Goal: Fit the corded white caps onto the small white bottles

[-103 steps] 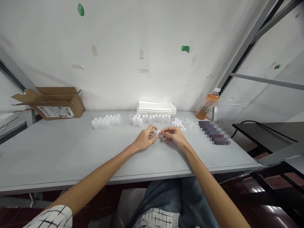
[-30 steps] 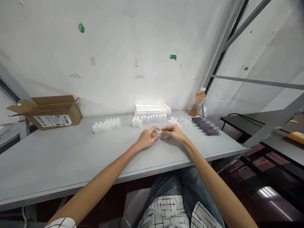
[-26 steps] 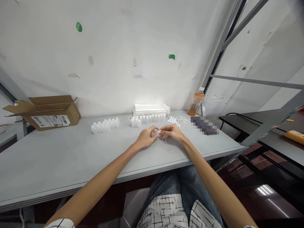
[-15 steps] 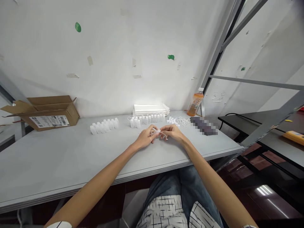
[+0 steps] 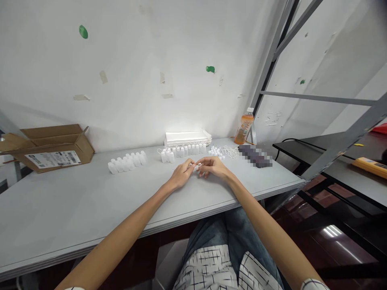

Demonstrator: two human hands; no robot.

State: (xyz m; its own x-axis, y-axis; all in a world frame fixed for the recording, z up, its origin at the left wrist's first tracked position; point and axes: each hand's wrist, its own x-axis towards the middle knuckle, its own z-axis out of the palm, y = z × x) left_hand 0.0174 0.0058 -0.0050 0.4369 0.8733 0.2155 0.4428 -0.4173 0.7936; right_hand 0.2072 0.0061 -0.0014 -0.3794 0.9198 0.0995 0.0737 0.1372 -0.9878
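Observation:
My left hand (image 5: 181,174) and my right hand (image 5: 213,166) meet over the grey table, fingertips together. Between them they pinch a small white plastic bottle (image 5: 196,166), mostly hidden by my fingers. Its cap and any cord at it are too small to make out. Behind my hands stands a row of similar upright bottles (image 5: 183,151), with a second cluster of bottles (image 5: 127,162) farther left. Loose white caps (image 5: 216,151) and a tangle of thin white cord (image 5: 231,152) lie beyond my right hand.
A stack of white folded sheets (image 5: 187,139) stands at the wall. An orange drink bottle (image 5: 244,128) and a pixelated dark object (image 5: 255,156) are at the back right. An open cardboard box (image 5: 51,149) sits back left. A metal frame rises right.
The whole scene has shifted left and slightly down in view as my head turned. The thin cord showing below my right hand earlier is no longer visible. My hands stay together on the bottle.

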